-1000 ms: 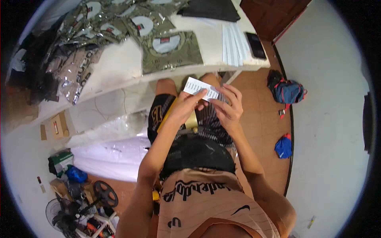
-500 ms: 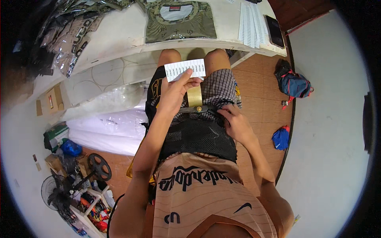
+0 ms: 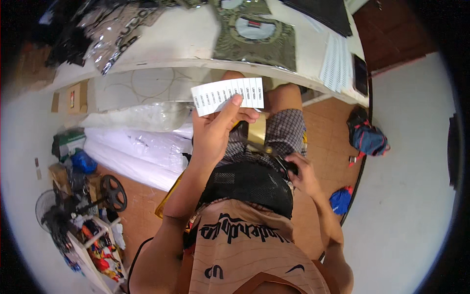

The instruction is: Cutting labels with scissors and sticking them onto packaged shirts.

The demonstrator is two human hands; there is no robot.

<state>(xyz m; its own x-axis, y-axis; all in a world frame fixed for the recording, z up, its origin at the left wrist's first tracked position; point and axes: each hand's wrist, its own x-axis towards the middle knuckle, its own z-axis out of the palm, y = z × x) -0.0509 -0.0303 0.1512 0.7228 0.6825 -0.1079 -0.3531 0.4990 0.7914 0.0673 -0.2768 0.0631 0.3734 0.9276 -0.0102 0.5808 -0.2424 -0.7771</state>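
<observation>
My left hand [image 3: 220, 127] pinches a white printed label sheet [image 3: 203, 93] with rows of small print, held up over my lap, thumb on its face. My right hand [image 3: 301, 169] is down at my right thigh, fingers curled round the black handle of scissors [image 3: 267, 150] with a brass-coloured pivot, lying across the lap. A gold strip [image 3: 257, 130] rests on my checked shorts [image 3: 286, 127], partly hidden by the left hand and sheet.
The white table [image 3: 176, 39] ahead holds bagged olive shirts [image 3: 254, 49], label strips [image 3: 333, 63] and a phone [image 3: 360, 73]. A backpack [image 3: 367, 137] and blue bag [image 3: 340, 201] lie on the floor right; a fan [image 3: 49, 210] and white wrapped rolls [image 3: 132, 152] are left.
My right hand has left the label sheet, moved down to the right thigh and taken hold of the scissors. My left hand keeps the sheet, now raised closer. The view has shifted.
</observation>
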